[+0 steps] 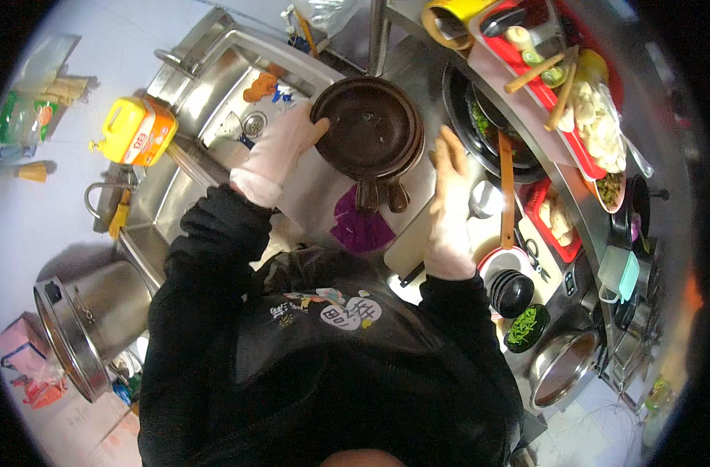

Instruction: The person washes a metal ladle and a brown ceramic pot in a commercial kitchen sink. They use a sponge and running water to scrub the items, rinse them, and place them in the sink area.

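A stack of dark brown clay pans (366,125) with short handles stands on the steel counter in front of me, handles towards my body. My left hand (299,131) is at the left rim of the stack, thumb against the edge; its other fingers are hidden, so its hold is unclear. My right hand (451,166) is raised to the right of the stack, apart from it, fingers extended and holding nothing. A purple cloth (360,227) lies on the counter below the pan handles.
At left are a steel sink (223,125) and a yellow jug (136,131). A black wok (489,149) with a wooden-handled utensil stands right, near scissors (536,260), black bowls (511,293) and a dish of chopped greens (526,327). A shelf (544,157) bears red baskets.
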### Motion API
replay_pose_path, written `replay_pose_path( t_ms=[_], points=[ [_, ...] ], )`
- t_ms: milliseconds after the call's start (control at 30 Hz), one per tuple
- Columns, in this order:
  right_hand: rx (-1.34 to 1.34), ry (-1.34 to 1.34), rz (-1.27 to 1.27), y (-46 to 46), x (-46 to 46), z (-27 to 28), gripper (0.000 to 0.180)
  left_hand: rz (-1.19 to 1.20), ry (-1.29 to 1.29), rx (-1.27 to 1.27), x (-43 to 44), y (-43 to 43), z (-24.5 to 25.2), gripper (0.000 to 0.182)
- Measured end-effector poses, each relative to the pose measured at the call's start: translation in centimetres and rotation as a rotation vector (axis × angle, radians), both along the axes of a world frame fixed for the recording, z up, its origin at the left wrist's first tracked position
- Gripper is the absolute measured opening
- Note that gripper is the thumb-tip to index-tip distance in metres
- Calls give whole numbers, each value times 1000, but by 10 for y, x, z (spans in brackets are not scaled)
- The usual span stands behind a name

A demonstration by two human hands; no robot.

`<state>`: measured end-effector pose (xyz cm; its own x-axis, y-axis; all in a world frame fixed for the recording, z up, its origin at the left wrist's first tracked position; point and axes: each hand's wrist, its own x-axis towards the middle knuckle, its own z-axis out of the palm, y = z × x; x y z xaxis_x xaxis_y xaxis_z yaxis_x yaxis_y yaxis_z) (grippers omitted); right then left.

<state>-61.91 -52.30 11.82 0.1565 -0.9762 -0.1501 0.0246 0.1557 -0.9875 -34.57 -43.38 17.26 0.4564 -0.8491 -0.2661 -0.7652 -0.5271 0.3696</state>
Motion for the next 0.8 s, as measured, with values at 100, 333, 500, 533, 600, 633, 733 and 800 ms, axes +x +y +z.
replay_pose_path(
  t_ms=[100,333,500,533,600,633,733,800],
  points=[
    [8,-112,-10,37,-23,8,29,21,88,19,2,-4,0,47],
    [396,128,534,96,-8,33,45,30,9,-15,-3,-1,4,39],
    [476,46,367,112,34,41,42,-27,16,-199,-2,3,22,35],
    [484,23,326,117,40,44,43,-12,18,-160,-3,1,26,34],
    [448,47,224,127,49,49,41,34,10,-49,-1,-3,33,33],
    [416,81,192,133,52,52,43,27,35,-40,3,1,35,36],
    [284,164,155,155,62,61,43,79,131,-64,12,24,35,46],
    [186,207,165,171,70,67,44,147,303,-198,23,48,33,43]
  ],
)
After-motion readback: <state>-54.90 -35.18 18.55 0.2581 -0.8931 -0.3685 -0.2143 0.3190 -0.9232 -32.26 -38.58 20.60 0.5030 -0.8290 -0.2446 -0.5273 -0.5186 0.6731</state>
